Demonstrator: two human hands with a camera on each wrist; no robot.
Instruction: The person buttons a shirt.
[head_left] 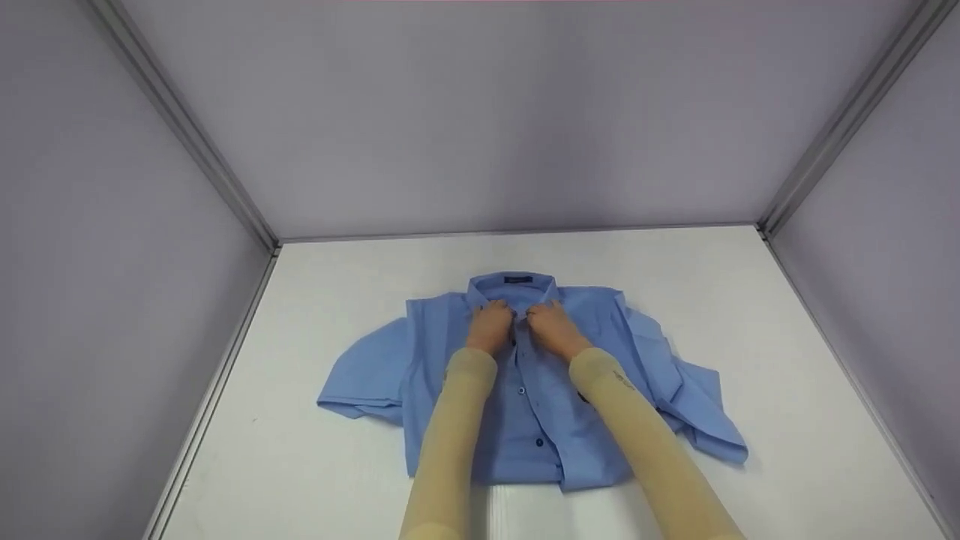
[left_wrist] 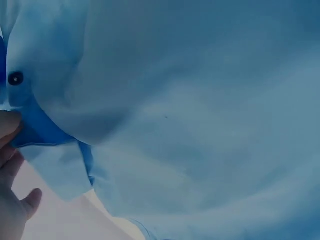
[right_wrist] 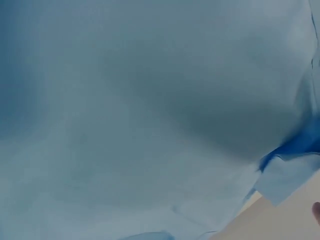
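A light blue short-sleeved button-up shirt (head_left: 517,450) lies front up, its collar (head_left: 480,289) toward the back wall. Just below the collar, my left hand (head_left: 491,328) pinches the front edge carrying the dark buttons. Facing it across a small gap, my right hand (head_left: 553,328) grips the other front edge near the collar. Lower down, the two fronts overlap loosely, and a button (head_left: 539,442) shows. In the left wrist view, the fingers (left_wrist: 10,125) hold cloth below a dark button (left_wrist: 15,78). Only a fingertip (right_wrist: 316,212) appears in the right wrist view; its grip is hidden there.
The shirt lies on a white table (head_left: 315,480) with grey panel walls (head_left: 517,112) at the back and both sides. One sleeve (head_left: 367,375) spreads left; the other sleeve (head_left: 709,412) lies creased at the right. Beige arm sleeves (head_left: 450,450) cover both forearms.
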